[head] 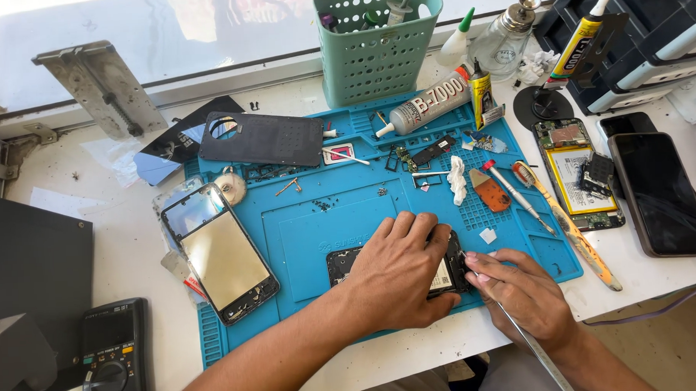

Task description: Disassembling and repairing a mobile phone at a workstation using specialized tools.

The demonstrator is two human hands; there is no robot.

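On the blue repair mat point(303, 243), near its front edge, lies an opened black phone body point(346, 263), and all the work centres there. The left hand point(401, 271) lies flat over the phone body, fingers spread and pressing down, covering most of it; only the left end and a strip of the right end show. The right hand point(521, 290), just right of the phone body, is closed in a pinch on a thin metal pry tool point(535, 352), whose tip meets the phone body's right edge. To do this well, it seems wise to keep the downward hold steady so the phone body cannot slide on the mat, and to work the tip shallow and level, since a battery appears to sit under the fingers. Loose tiny screws point(321, 206) lie behind the phone body on the mat, so sweeping motions look risky. A detached screen frame point(220, 254) rests to the left of the phone body, tweezers and screwdrivers point(517, 193) behind and to the right, well apart.
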